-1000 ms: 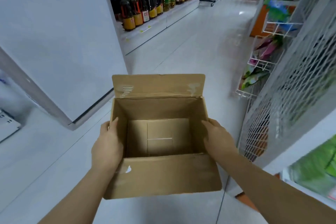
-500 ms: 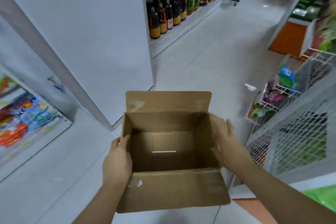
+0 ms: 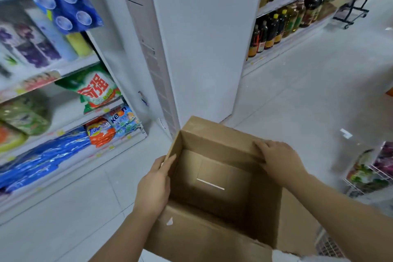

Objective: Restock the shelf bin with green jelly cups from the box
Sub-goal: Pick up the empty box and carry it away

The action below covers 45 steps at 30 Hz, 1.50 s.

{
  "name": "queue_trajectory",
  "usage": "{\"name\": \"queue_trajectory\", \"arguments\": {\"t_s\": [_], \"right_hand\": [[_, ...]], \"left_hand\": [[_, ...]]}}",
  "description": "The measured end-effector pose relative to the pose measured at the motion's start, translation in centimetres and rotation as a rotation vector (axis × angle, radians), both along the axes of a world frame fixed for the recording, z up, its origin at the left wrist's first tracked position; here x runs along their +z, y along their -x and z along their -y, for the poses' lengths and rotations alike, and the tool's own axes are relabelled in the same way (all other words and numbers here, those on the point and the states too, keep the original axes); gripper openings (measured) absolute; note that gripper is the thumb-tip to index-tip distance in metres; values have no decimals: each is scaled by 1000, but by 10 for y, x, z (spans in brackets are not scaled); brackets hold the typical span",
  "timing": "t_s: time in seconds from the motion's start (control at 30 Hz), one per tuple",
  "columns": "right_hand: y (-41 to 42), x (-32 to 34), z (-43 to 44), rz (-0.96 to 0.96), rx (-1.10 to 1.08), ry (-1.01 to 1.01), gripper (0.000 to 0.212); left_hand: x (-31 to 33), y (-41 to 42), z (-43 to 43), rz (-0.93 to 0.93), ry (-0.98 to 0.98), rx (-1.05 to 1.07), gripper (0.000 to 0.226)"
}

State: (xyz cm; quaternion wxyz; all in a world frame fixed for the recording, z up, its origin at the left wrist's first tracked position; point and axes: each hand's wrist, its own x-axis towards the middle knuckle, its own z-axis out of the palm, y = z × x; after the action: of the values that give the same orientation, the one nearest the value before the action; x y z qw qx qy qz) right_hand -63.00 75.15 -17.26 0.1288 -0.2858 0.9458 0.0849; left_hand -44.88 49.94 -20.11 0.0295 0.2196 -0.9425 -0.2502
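An open brown cardboard box (image 3: 212, 238) hangs in front of me over the white floor, its flaps folded outward. Inside it only the bare bottom with a strip of tape shows; no green jelly cups are in view. My left hand (image 3: 155, 185) grips the box's left wall, thumb over the rim. My right hand (image 3: 278, 159) lies over the far right rim, fingers curled on the edge. No shelf bin can be made out.
A shelf unit on the left carries detergent bags (image 3: 100, 134) and blue packs. A white pillar (image 3: 191, 49) stands straight ahead. Oil bottles (image 3: 274, 27) line a shelf behind it. A wire rack (image 3: 370, 174) with packets is on the right.
My view has swung left, bringing the detergent shelves into sight. The box has turned with me, and my right hand has shifted from the right wall up to the far right rim.
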Motion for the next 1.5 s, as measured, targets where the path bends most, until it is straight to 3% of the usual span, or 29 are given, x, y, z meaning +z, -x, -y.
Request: {"name": "queue_trajectory", "arguments": {"t_s": [0.1,0.3,0.47,0.73,0.97,1.27,1.5], "right_hand": [[4,-1,34,153,71,59,34],[21,-13,104,169,192,155,27],[18,-38,173,216,138,129,23],[4,-106,302,331,-45,84,17],[2,-198,372,469,-232,40,19],[48,-363,406,487,-313,-25,23],[85,-455,418,481,-335,-47,25]], "left_hand": [[5,-7,23,-33,1,33,63],[0,1,79,1,142,202,55],[-21,-9,108,155,193,416,53],[-102,-4,195,338,-359,673,82],[-206,11,286,440,-598,521,100],[-363,81,338,471,-580,349,96],[-443,131,359,478,-589,324,87]]}}
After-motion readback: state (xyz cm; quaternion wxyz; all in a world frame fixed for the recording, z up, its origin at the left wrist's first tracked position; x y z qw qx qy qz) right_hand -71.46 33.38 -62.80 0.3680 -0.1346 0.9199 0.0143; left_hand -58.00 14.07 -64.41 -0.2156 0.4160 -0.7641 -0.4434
